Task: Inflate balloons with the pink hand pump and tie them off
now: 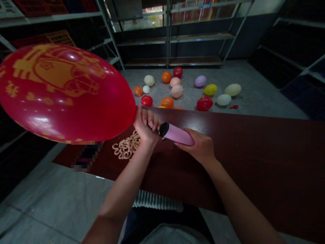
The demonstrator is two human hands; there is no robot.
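Observation:
A large red balloon (109,105) with gold printing fills the upper left, blown up. My left hand (146,125) is closed around its neck, near the black tip of a pink hand pump (179,134). The balloon's neck is hidden behind my fingers, so I cannot tell how it meets the pump's nozzle. My right hand (200,145) grips the pump's pink body from the right side. Below and left of my left hand, a heap of beige rubber bands or rings (125,147) lies on the dark red-brown table (254,152).
A blurred-out phone-like object (87,156) lies at the table's left end. On the floor beyond are several balloons, among them an orange one (167,77) and a yellow one (210,89). Metal shelves (167,40) stand at the back, with more racks on both sides.

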